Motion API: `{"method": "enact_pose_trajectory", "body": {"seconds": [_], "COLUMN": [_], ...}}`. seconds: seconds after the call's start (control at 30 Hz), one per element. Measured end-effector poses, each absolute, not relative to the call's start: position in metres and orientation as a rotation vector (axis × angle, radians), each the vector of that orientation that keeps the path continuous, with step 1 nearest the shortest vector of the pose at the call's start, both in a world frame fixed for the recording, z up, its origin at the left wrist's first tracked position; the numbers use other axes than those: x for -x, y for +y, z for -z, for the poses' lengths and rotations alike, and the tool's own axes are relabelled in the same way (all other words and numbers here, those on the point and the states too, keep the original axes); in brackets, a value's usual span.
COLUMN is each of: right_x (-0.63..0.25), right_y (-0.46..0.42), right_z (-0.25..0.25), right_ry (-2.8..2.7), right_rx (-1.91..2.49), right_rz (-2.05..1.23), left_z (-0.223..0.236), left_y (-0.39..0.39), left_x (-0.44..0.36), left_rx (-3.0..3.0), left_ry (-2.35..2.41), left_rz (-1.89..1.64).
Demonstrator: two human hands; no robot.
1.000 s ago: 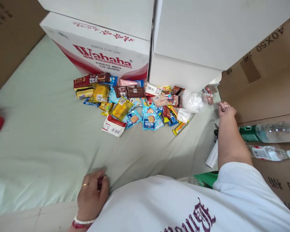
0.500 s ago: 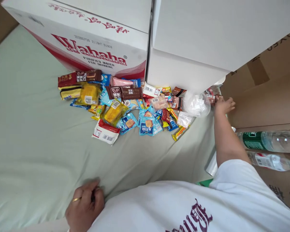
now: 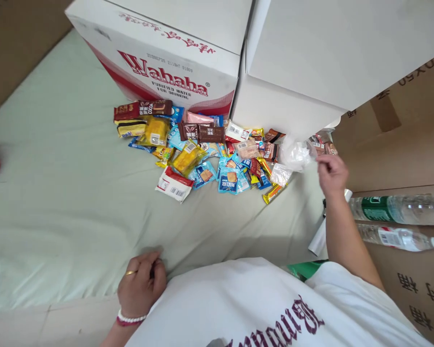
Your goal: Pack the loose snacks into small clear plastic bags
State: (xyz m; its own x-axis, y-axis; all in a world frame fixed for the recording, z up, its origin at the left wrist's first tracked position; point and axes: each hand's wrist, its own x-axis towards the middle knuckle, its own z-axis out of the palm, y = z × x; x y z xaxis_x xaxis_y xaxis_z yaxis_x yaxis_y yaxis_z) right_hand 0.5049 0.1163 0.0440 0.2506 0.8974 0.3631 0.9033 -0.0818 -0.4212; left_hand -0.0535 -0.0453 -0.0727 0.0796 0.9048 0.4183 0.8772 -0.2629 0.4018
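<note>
My right hand (image 3: 333,176) is closed in a pinch at the right edge of a crumpled clear plastic bag (image 3: 296,153). Just beyond its knuckles lie small brown-red snack packets (image 3: 330,148). Low on the left, my left hand (image 3: 142,279) rests on the pale green sheet (image 3: 94,217) with its fingers curled in; only a dark gap shows between thumb and forefinger. Between and beyond the hands spreads a pile of wrapped snacks: yellow cake packs (image 3: 188,158), brown cocoa bars (image 3: 211,134), blue biscuit packets (image 3: 227,179) and a red-and-white pack (image 3: 174,184).
Behind the snacks stand a Wahaha water carton (image 3: 159,77) and a plain white box (image 3: 275,106). On the right, a green-labelled bottle (image 3: 401,208) and a smaller bottle (image 3: 401,238) lie by brown cardboard (image 3: 390,159). A white roll (image 3: 318,238) sits near my right forearm.
My right hand reached with a brown-red packet to the far right, let go of it there, then drew back to the plastic bag's edge. My left hand stays resting on the sheet.
</note>
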Motion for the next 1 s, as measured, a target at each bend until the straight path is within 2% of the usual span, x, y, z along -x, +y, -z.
{"method": "enact_pose_trajectory", "body": {"seconds": [0.1, 0.17, 0.5, 0.63, 0.77, 0.9, 1.0], "right_x": [-0.467, -0.451, -0.409, -0.419, -0.432, -0.419, -0.386], "right_y": [0.089, 0.084, 0.056, 0.058, 0.081, 0.087, 0.07], "right_z": [-0.033, -0.022, -0.001, 0.003, 0.001, -0.012, -0.02], "right_ry": [-2.139, -2.219, -1.674, -1.897, -1.952, -1.677, -1.361], "right_rx": [1.941, 2.024, 1.897, 2.135, 2.284, 1.985, 1.762], "right_rz": [-0.063, -0.07, -0.069, 0.07, -0.024, 0.028, -0.28], "left_z": [0.075, 0.075, 0.056, 0.054, 0.049, 0.042, 0.034], "left_y": [-0.046, -0.046, -0.04, -0.031, -0.027, -0.034, -0.039], "left_x": [0.053, 0.052, 0.044, 0.037, 0.032, 0.036, 0.039], "left_rx": [-2.233, -2.173, -1.762, -1.743, -1.694, -1.54, -1.454], "left_ry": [1.877, 1.894, 1.92, 1.811, 1.783, 1.775, 1.735], "left_rz": [-0.943, -0.95, -1.071, -1.009, -1.012, -1.123, -1.151]}}
